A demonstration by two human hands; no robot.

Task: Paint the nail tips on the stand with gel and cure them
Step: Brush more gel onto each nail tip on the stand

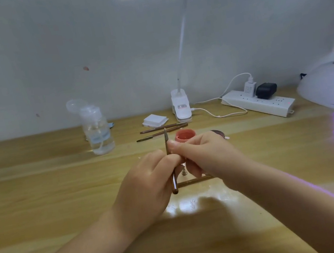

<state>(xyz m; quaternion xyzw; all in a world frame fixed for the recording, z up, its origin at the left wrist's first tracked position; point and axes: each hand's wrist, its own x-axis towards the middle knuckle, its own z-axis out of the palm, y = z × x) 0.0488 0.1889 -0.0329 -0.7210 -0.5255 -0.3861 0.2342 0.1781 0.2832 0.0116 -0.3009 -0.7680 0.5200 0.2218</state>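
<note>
Wooden desk [39, 193]: left hand [145, 183] grips brush [170, 161], right hand [206, 155] pinches it, hiding stand [193, 181].

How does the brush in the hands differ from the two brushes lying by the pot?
The held brush stands nearly upright, gripped by the left hand and right hand. The two spare brushes lie flat and untouched on the table, behind the gel pot. The held one is nearer the camera. All three are slim with brownish handles.
</note>
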